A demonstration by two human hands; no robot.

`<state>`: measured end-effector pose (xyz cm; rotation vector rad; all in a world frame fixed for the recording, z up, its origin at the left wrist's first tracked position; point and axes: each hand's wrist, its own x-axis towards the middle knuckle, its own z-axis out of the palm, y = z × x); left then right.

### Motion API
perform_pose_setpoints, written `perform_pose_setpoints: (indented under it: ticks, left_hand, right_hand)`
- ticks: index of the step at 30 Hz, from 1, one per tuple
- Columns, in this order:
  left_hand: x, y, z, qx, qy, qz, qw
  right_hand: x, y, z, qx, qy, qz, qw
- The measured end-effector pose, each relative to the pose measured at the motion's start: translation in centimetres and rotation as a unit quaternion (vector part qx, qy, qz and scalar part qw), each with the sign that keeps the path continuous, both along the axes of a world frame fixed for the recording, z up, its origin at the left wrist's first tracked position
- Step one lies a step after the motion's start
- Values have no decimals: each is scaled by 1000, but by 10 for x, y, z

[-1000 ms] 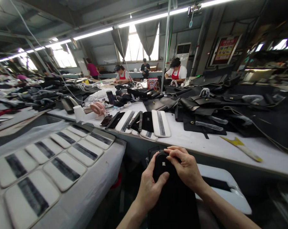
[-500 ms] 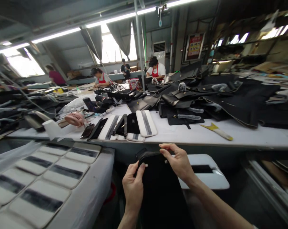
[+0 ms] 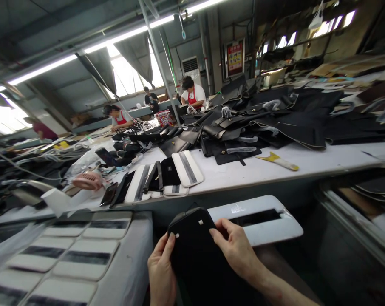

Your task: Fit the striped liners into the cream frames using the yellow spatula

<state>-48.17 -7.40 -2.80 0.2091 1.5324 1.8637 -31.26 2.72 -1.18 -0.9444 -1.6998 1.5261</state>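
I hold a black rounded panel (image 3: 195, 250) low in the middle of the view, its curved end pointing away from me. My left hand (image 3: 162, 272) grips its left edge, thumb on top. On the right side my right hand (image 3: 235, 248) pinches the panel with the fingers closed over its face. Two small pale marks show near the panel's top. Just beyond it lies a white padded board (image 3: 259, 219) with a dark slot.
A long white worktable (image 3: 275, 170) carries piles of black leather pieces (image 3: 275, 114), white padded boards with dark strips (image 3: 186, 168), a yellow tool (image 3: 277, 161) and a pink fan (image 3: 86, 180). More striped boards (image 3: 84, 255) lie at my left. Several people work at the far end.
The view has swung right and tilted. The panel has dropped lower and turned slightly, and my right hand has slid from its top edge onto its right side.
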Motion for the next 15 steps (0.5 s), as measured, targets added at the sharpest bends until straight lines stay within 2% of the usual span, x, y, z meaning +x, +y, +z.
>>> perform_pose_setpoints:
  ticks: [2,4,6,8,10,12,13,15]
  left_hand:
    - [-12,-3,4,-16,63,-50,997]
    - [-24,1,18,-42,190,-81,978]
    - [-32,12,42,-59,364,-124,921]
    - [-35,29,70,-54,494,-257,829]
    - [-34,49,92,-40,522,-422,740]
    - [-34,65,103,-57,502,-532,679]
    - [-35,69,104,-73,488,-562,664]
    - [-43,68,99,-109,471,-576,660]
  right_hand:
    - [-2,0,1,9,-4,2,1000]
    - [-4,-3,1,19,-8,14,1000]
    - [-8,-7,3,33,-11,22,999]
    - [-12,-12,6,50,-10,22,998]
    - [-17,-16,9,59,-4,20,998]
    - [-21,-19,11,56,0,27,998]
    - [-21,-20,11,51,1,39,998]
    - [-17,-23,9,37,-11,77,996]
